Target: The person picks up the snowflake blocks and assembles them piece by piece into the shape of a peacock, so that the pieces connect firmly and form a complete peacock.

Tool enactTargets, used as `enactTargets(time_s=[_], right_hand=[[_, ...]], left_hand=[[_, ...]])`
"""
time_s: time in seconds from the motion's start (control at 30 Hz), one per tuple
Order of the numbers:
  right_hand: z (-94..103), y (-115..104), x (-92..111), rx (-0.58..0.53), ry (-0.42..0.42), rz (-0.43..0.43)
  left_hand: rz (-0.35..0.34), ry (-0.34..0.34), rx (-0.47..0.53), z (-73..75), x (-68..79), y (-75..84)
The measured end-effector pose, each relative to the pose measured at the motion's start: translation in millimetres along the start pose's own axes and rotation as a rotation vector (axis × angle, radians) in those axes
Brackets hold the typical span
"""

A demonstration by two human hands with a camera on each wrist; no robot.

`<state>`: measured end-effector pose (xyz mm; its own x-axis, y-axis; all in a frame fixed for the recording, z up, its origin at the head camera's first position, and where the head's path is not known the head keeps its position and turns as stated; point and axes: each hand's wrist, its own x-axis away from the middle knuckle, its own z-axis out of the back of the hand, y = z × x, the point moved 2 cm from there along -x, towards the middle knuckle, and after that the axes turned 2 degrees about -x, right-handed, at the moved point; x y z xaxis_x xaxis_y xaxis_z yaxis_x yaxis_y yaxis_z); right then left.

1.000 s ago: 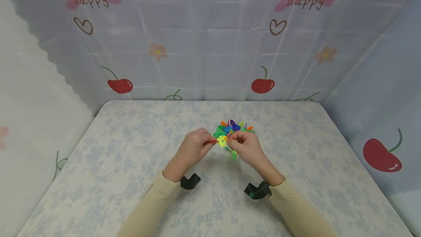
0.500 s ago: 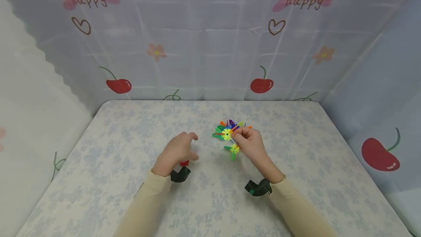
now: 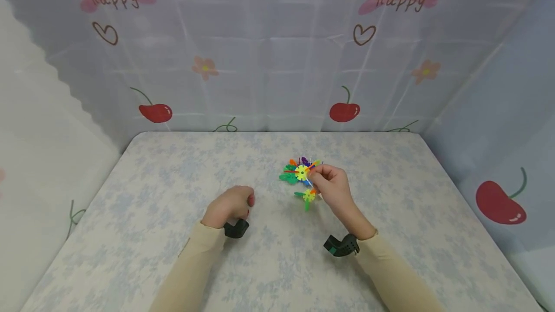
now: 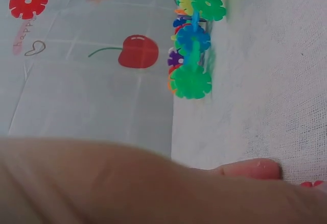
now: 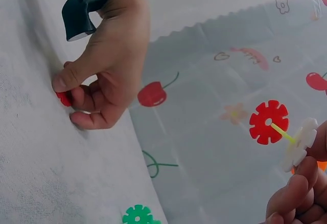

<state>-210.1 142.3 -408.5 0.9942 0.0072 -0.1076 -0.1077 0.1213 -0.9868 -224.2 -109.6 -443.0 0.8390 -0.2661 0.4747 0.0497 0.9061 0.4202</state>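
My left hand [image 3: 227, 205] is down on the tabletop left of centre. In the right wrist view its thumb and fingers pinch a red notched plastic disc [image 5: 63, 98], mostly covered by the fingertips; a sliver of that red disc [image 4: 312, 184] shows in the left wrist view. My right hand [image 3: 334, 190] grips a small cluster of interlocked notched discs. Its yellow disc [image 3: 301, 173] faces the head camera. A white disc [image 5: 301, 145] lies by the right fingers, joined through a yellow edge-on disc to a red disc [image 5: 269, 122].
Behind the right hand stands a larger multicoloured build of notched discs, with a green disc [image 3: 288, 177] at its left side. A yellow disc [image 3: 309, 195] with green ones sits in front. The table [image 3: 173, 167] wears a pale blue-patterned cloth; a printed curtain [image 3: 269, 61] hangs behind.
My left hand has let go of the held cluster, moved left and down, and closed on a loose red disc. The right hand keeps the cluster, shifted slightly up and right.
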Motion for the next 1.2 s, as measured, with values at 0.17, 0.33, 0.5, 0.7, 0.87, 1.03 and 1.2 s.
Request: enactTargets(time_s=[0.17, 0.33, 0.5, 0.7, 0.87, 1.03, 1.2], right_hand=[[-0.1, 2, 1, 0.013, 0.056, 0.126], [-0.4, 1, 2, 0.071, 0.195, 0.606], [-1.0, 1, 2, 0.187, 0.371, 1.041], [-5.3, 5, 2, 0.196, 0.374, 1.138], [-12.4, 8, 6, 0.244, 0.351, 1.205], [-19.3, 11, 8, 0.275, 0.313, 1.291], [-19.0, 14, 6, 0.286, 0.236, 1.266]], left_hand=[[0.022, 0.077, -0.076, 6.2, 2.3, -4.3], [0.028, 0.118, -0.093, 8.7, 2.7, -6.4], [-0.02, 0.073, 0.063, 6.9, -0.3, -7.6], [-0.374, 0.233, 0.55, 18.2, 5.6, 12.6], [-0.637, 0.128, 1.177, 19.8, 25.5, 43.2], [-0.608, 0.195, 1.223, 16.9, 33.5, 55.5], [-0.53, 0.398, 0.986, 17.3, 33.6, 51.6]])
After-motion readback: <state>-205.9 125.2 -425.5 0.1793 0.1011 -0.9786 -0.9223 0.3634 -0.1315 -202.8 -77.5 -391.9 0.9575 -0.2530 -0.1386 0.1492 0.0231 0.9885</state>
